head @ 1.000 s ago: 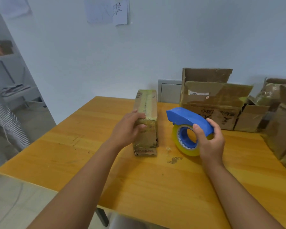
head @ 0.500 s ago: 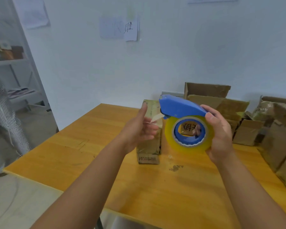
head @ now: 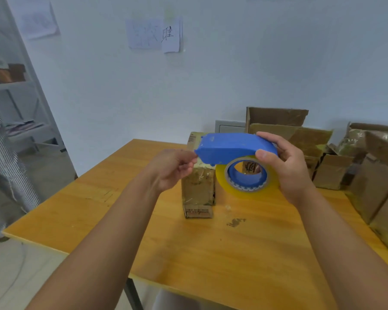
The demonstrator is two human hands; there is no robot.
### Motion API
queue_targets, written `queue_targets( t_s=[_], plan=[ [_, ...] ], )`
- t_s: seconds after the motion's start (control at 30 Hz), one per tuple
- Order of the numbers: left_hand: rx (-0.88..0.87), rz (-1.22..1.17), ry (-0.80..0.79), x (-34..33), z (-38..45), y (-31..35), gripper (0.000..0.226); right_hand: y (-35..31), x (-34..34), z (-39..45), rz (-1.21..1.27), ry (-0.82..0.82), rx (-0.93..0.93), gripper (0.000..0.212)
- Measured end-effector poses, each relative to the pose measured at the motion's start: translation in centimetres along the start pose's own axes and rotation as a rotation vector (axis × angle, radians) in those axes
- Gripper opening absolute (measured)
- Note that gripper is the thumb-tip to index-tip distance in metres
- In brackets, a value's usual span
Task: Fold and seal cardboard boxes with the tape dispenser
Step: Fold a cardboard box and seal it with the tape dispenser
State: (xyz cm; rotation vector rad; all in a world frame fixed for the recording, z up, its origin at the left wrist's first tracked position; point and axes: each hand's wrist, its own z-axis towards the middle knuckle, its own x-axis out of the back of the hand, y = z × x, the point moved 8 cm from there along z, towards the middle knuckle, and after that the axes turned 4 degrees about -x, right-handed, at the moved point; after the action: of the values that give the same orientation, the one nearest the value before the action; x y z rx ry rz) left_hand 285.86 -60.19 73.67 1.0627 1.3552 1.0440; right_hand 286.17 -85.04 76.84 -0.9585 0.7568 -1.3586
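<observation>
My right hand [head: 288, 166] grips the tape dispenser [head: 235, 148] by its blue top, held up over the table [head: 211, 247] so the tape end faces my left hand [head: 174, 167], whose fingers curl & pinch at the cutter tip, prob. to free the tape end; can't see tape itself. Small box [head: 198, 191] lies just below/behind, flaps shut. Open room left & front; more boxes [head: 323, 157] crowd the right edge

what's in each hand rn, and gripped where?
Right hand grips the tape dispenser at its rear end, above the roll. Left hand has fingertips at the dispenser's front tip; whether it pinches tape cannot be told.
</observation>
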Motion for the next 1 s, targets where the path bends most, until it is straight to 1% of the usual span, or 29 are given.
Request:
queue_targets(
  t_s=[0.07, 0.13, 0.23, 0.33, 0.5, 0.7, 0.8, 0.83, 0.87, 0.93, 0.97, 1.0],
  plan=[
    [-0.013, 0.081, 0.056, 1.4, 0.6, 0.7, 0.005, -0.1, -0.2, 0.5, -0.083, -0.061, 0.006, 0.063],
    [-0.002, 0.096, 0.121, 3.2, 1.2, 1.0, 0.007, 0.1, 0.5, 1.2, -0.103, -0.076, 0.007, 0.06],
    [0.041, 0.164, 0.157, 5.1, 1.9, -0.2, 0.007, 0.7, 1.6, 2.0, -0.156, -0.099, -0.023, 0.053],
    [0.038, 0.185, 0.207, 5.5, 2.6, -1.3, 0.007, 1.5, 1.2, 2.8, -0.204, -0.158, -0.057, 0.056],
    [0.011, 0.373, 0.304, 5.8, 3.4, -1.5, 0.024, 1.8, 0.4, 4.7, -0.297, -0.204, -0.048, 0.055],
    [0.086, 0.429, 0.311, 6.4, 3.9, -3.2, 0.022, 3.0, -0.4, 5.7, -0.337, -0.242, -0.053, 0.056],
    [0.116, 0.458, 0.272, 6.5, 3.7, -3.5, 0.032, 3.7, -0.6, 5.6, -0.349, -0.236, -0.05, 0.06],
    [0.11, 0.515, 0.267, 6.4, 3.7, -3.3, 0.036, 3.8, -0.7, 5.5, -0.342, -0.231, -0.05, 0.062],
    [0.089, 0.627, 0.273, 6.4, 3.7, -2.9, 0.04, 3.9, -0.7, 5.4, -0.334, -0.226, -0.052, 0.062],
    [0.004, 0.985, 0.357, 6.6, 3.5, -1.7, 0.051, 4.1, -0.7, 5.3, -0.322, -0.216, -0.053, 0.062],
    [-0.086, 1.14, 0.434, 6.5, 3.1, -1.0, 0.055, 4.1, -0.6, 5.2, -0.321, -0.207, -0.053, 0.062],
    [-0.223, 1.208, 0.484, 5.9, 2.5, -0.4, 0.054, 4.2, -0.4, 5.2, -0.318, -0.199, -0.054, 0.062]
  ],
)
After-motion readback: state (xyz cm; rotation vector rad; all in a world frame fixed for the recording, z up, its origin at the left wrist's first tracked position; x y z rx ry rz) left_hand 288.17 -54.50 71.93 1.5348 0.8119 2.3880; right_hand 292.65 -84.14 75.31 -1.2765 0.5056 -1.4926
